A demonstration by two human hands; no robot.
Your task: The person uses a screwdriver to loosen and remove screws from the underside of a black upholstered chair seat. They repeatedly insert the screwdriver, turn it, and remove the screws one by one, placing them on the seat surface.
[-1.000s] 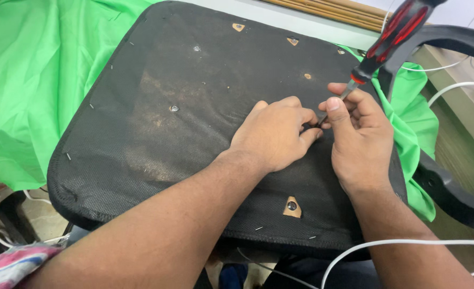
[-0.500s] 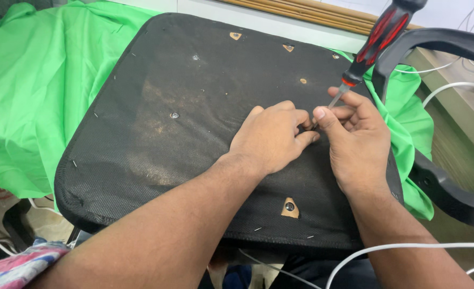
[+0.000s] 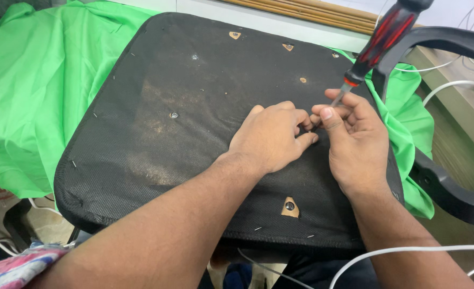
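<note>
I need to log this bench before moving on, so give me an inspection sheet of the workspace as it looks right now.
Surface: green cloth spread under the work.
Job's things: black seat pad, underside up, with screw holes; red and black screwdriver, tilted, tip hidden among the fingers.
Clutter: pink patterned cloth at lower left.
Grippers: left hand rests on the pad, fingers at the tip; right hand holds the shaft low down.
Cables: white cable across the lower right.
Surroundings: black chair armrest at right; wooden slats behind.

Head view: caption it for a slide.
Both hands, left and right, steady a red-and-black screwdriver on an upturned black seat base.
</note>
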